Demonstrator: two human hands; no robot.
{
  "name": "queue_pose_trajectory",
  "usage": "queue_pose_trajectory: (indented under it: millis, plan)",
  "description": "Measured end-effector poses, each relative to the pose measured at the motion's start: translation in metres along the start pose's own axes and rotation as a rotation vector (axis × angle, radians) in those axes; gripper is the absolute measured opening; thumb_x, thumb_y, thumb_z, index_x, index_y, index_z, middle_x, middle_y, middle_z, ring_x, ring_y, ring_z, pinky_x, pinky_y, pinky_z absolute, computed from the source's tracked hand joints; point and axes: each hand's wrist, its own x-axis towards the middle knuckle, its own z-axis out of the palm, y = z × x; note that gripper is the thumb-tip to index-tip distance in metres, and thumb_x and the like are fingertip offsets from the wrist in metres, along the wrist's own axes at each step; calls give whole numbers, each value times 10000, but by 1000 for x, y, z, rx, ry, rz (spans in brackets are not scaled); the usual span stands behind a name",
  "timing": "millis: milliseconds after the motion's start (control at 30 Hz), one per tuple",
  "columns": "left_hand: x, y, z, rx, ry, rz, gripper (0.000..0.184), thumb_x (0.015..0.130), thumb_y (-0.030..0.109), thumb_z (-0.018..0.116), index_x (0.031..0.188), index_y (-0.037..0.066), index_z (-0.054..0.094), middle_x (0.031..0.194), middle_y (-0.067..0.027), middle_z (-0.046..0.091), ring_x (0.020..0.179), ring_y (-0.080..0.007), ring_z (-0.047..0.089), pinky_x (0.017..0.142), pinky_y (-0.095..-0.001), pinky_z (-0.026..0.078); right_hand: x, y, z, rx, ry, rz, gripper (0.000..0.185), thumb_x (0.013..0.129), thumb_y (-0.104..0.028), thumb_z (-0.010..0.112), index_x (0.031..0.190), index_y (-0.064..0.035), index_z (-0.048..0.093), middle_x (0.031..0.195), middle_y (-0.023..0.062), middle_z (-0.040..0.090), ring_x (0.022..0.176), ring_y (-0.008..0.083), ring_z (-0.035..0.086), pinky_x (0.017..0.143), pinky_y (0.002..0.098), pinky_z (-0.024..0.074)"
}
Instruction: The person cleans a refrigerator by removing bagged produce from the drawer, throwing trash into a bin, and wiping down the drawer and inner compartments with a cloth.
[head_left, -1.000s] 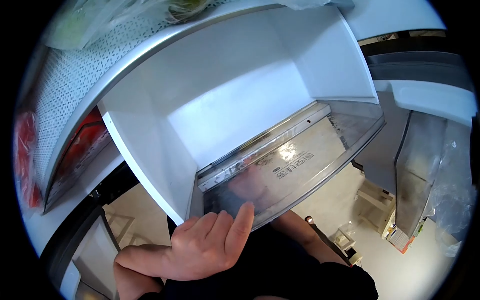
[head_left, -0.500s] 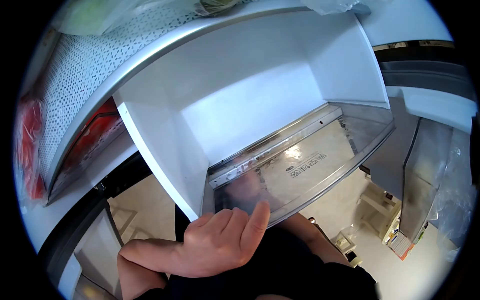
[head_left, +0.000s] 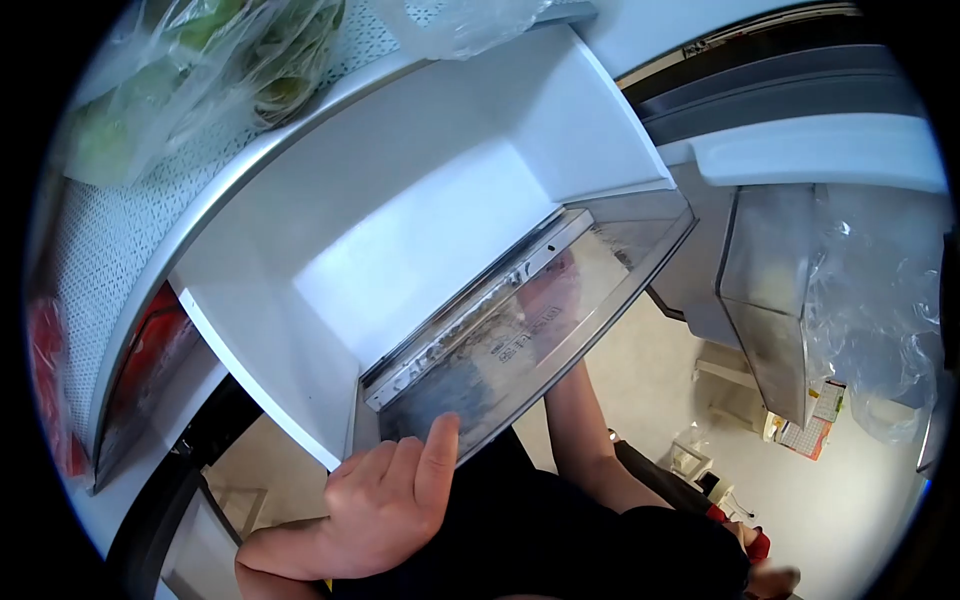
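A white drawer (head_left: 420, 230) with a clear front panel (head_left: 610, 320) is pulled out from a fridge and tilted in my view. Dark grime marks the strip (head_left: 480, 310) along the panel's inner edge, and printed characters show on the panel. My left hand (head_left: 390, 500) is closed on the panel's near left edge, its index finger pointing up along it. Behind the clear panel, my right hand (head_left: 555, 290) shows only as a blurred shape, its forearm rising from below; its fingers cannot be made out.
Above the drawer, a patterned shelf (head_left: 130, 230) holds plastic bags of green produce (head_left: 200, 80). A red bagged item (head_left: 55, 380) lies at far left. Door bins (head_left: 770, 280) with a clear plastic bag (head_left: 870, 340) stand at right. Part of another person (head_left: 765, 545) shows below, near a small stool (head_left: 725, 385).
The drawer and my left hand have shifted left in view. My right forearm now reaches higher, with the hand showing behind the clear panel. Another person has come partly into view.
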Motion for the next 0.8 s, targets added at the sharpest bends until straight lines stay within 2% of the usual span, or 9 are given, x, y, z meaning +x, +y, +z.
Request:
queue_pose_trajectory:
  millis: [167, 233, 300, 367, 467, 533, 600, 733, 800]
  plan:
    - [-1, 0, 1, 7, 5, 2, 385, 709, 37, 634, 1085, -23, 580, 614, -33, 515, 500, -163, 545, 441, -298, 416, -18, 19, -21, 242, -403, 192, 361, 970, -320, 417, 1200, -53, 499, 1158, 97, 556, 1078, 253, 523, 958, 406, 412]
    - [0, 2, -1, 14, -12, -15, 389, 714, 58, 642, 1091, -17, 581, 620, -37, 520, 503, -173, 551, 448, -302, 419, -53, 43, -14, 35, -31, 343, 320, 961, -323, 461, 1173, -89, 512, 1079, 50, 575, 1004, 206, 548, 846, 369, 483]
    - [1, 2, 0, 17, 25, -4, 407, 700, 59, 630, 1098, -12, 585, 604, -20, 484, 491, -151, 530, 427, -286, 400, -79, 49, -8, -272, 53, 332, 343, 958, -317, 469, 1209, -86, 499, 1125, 52, 571, 1026, 201, 547, 856, 379, 478]
    - [-1, -3, 8, 22, 117, 37, 445, 666, 39, 596, 1108, -6, 593, 568, 17, 405, 463, -97, 482, 380, -249, 360, -92, 44, -6, -392, 32, 345, 363, 959, -312, 469, 1237, -79, 490, 1158, 51, 568, 1047, 195, 544, 872, 383, 471]
    - [-5, -1, 6, 25, 68, 9, 448, 718, 100, 666, 1144, 0, 568, 627, -41, 529, 509, -185, 558, 453, -316, 421, -110, -2, -13, -403, -140, 406, 379, 965, -303, 455, 1254, -60, 488, 1186, 51, 566, 1077, 187, 538, 910, 374, 451]
    - [-6, -1, 4, 27, 69, 17, 469, 728, 102, 666, 1172, -4, 556, 630, -43, 535, 515, -181, 561, 453, -313, 423, -134, -37, -5, -554, -245, 440, 379, 972, -293, 441, 1251, -42, 493, 1200, 58, 566, 1096, 184, 534, 939, 362, 435]
    - [-8, -3, 7, 33, 113, 48, 470, 738, 97, 657, 1183, -10, 547, 633, -44, 540, 518, -182, 564, 452, -310, 424, -160, -65, 12, -391, -193, 357, 386, 983, -277, 408, 1250, -11, 493, 1221, 81, 564, 1127, 185, 531, 965, 358, 428]
    - [-11, -6, 5, 22, 111, 82, 462, 759, 107, 631, 1190, -23, 529, 648, -54, 567, 530, -194, 580, 457, -319, 435, -201, -116, 65, -181, -465, 104, 483, 965, -379, 397, 1274, -18, 484, 1262, 146, 544, 1156, 279, 529, 1018, 429, 399]
    - [-9, -7, 1, -16, 59, 82, 464, 766, 120, 616, 1194, -28, 518, 655, -61, 579, 531, -203, 586, 454, -330, 440, -212, -121, 115, -201, -724, -167, 554, 976, -420, 318, 1362, -29, 388, 1379, 152, 432, 1256, 320, 430, 1073, 486, 307]
